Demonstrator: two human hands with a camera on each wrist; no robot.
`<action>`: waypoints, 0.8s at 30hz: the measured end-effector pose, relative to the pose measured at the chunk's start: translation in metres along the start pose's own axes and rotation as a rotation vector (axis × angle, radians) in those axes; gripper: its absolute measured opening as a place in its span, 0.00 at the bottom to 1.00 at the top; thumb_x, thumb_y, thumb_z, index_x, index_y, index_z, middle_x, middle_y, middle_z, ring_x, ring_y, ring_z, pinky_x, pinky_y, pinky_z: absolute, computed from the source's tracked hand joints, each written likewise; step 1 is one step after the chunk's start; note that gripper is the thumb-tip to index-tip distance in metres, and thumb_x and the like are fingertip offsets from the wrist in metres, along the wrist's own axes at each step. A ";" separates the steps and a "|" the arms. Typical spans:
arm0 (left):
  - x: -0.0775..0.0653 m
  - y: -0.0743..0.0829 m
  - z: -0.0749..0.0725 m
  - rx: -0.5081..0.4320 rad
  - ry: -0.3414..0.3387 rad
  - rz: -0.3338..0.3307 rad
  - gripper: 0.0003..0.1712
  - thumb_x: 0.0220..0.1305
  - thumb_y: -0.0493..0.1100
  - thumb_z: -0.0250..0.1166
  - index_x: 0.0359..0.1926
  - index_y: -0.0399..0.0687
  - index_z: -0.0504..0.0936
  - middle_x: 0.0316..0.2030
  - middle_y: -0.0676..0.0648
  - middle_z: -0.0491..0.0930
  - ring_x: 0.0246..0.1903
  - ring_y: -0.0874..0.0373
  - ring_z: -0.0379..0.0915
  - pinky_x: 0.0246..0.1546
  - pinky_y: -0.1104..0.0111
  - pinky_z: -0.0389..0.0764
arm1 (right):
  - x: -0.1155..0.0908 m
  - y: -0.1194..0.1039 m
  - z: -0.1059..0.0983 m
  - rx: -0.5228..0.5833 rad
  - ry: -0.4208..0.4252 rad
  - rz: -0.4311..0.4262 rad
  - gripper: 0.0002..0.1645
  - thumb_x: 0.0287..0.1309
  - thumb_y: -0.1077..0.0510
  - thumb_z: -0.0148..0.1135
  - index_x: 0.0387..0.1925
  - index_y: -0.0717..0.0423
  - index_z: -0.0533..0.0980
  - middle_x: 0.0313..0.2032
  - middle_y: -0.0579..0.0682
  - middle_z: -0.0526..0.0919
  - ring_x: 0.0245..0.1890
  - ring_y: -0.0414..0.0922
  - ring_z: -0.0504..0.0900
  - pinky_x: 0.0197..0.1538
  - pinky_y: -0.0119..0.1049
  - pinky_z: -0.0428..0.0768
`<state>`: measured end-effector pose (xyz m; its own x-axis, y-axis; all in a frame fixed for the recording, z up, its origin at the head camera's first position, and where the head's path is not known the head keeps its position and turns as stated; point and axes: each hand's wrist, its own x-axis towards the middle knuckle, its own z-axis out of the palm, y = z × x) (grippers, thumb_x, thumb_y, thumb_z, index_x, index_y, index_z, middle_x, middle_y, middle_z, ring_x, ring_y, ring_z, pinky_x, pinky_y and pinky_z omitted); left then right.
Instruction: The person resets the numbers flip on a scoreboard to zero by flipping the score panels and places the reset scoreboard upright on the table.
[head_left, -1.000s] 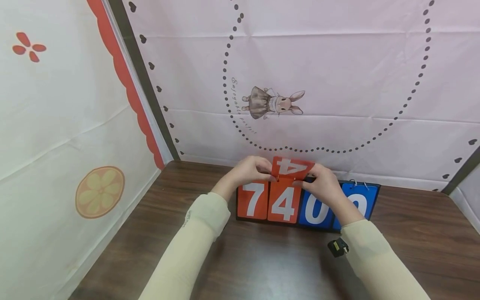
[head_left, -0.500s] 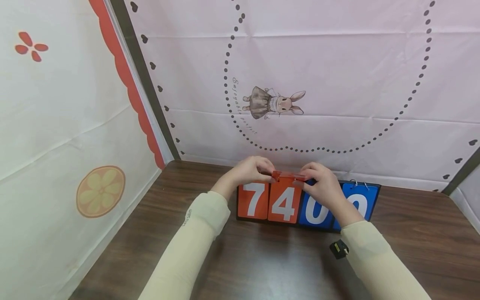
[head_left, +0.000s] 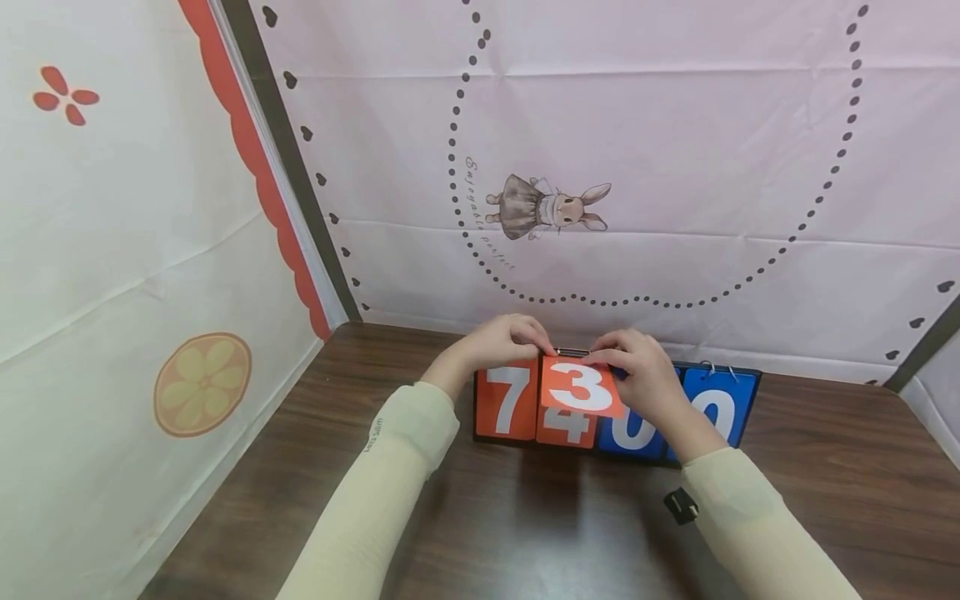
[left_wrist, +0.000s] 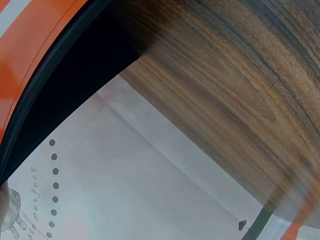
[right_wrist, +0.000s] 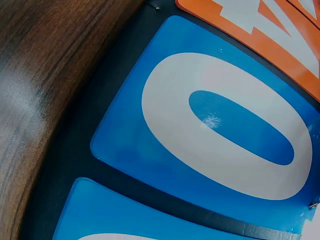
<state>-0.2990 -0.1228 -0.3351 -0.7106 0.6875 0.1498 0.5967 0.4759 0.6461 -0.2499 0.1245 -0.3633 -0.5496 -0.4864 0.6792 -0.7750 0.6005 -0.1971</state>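
Observation:
A flip scoreboard with a black backing (head_left: 633, 458) leans near the back of the table. Its orange 3 card (head_left: 581, 387) is tilted forward over the orange 4 card (head_left: 567, 433), whose lower part still shows. My left hand (head_left: 506, 340) pinches the 3 card's upper left corner, beside the ring. On the upper right edge, my right hand (head_left: 641, 367) holds the same card with curled fingers. Left of it is the orange 7 card (head_left: 506, 404); to the right are a blue 0 card (right_wrist: 165, 110) and another blue 0 card (head_left: 723, 400). Both wrist views barely show the fingers.
The brown wooden table (head_left: 517, 533) extends in front of the scoreboard. Close behind it rises a pale pink cloth wall (head_left: 675, 167) with a rabbit print. A white cloth wall (head_left: 90, 250) stands at the left. A small black device (head_left: 681, 506) hangs at the right sleeve.
The raised card, showing an inverted 4 earlier, has swung forward and down, and its 3 side now faces me over the 4 card. Both hands stay near the top edge.

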 end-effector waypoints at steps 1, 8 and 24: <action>0.000 0.000 0.000 -0.008 0.001 -0.001 0.13 0.61 0.34 0.58 0.40 0.49 0.87 0.41 0.54 0.76 0.43 0.63 0.68 0.47 0.63 0.75 | 0.000 -0.001 0.000 -0.007 -0.001 0.001 0.22 0.31 0.68 0.81 0.34 0.53 0.84 0.38 0.53 0.78 0.41 0.49 0.72 0.44 0.54 0.74; 0.000 0.000 0.001 -0.023 -0.007 0.003 0.07 0.64 0.41 0.63 0.40 0.49 0.86 0.40 0.54 0.76 0.42 0.63 0.68 0.47 0.65 0.75 | -0.001 -0.002 0.000 -0.022 -0.035 0.050 0.26 0.30 0.66 0.82 0.38 0.52 0.83 0.40 0.52 0.78 0.43 0.48 0.71 0.45 0.53 0.75; 0.000 0.002 0.004 -0.009 0.020 -0.056 0.12 0.57 0.41 0.71 0.42 0.52 0.81 0.40 0.57 0.76 0.44 0.64 0.70 0.46 0.64 0.76 | -0.008 0.000 -0.004 -0.151 -0.082 -0.096 0.22 0.40 0.69 0.72 0.42 0.52 0.83 0.43 0.54 0.75 0.44 0.50 0.70 0.44 0.51 0.75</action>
<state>-0.2965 -0.1198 -0.3370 -0.7501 0.6489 0.1277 0.5522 0.5083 0.6608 -0.2445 0.1312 -0.3662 -0.5036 -0.5927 0.6285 -0.7731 0.6339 -0.0217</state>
